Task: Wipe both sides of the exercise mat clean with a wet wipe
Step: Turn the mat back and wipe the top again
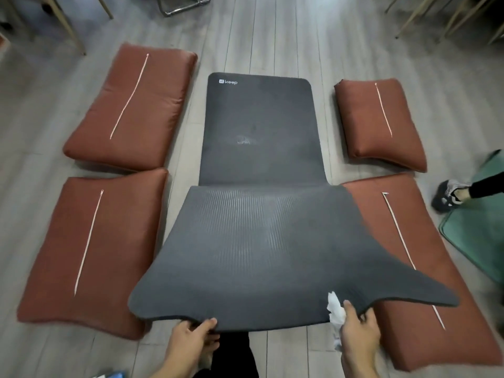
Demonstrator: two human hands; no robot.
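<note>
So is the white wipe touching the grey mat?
Touching. The head view shows the right hand holding the wet wipe against the near edge of the mat, its crumpled top lying on the mat's ribbed surface.

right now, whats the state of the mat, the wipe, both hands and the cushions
dark grey ribbed foam exercise mat: near end lifted, folded over the flat far half
white crumpled wet wipe: held against the mat's near edge
left hand: grips the mat's near edge
right hand: holds the wipe and the mat edge
four rust-brown fabric cushions: flat on the floor, zips up
</note>
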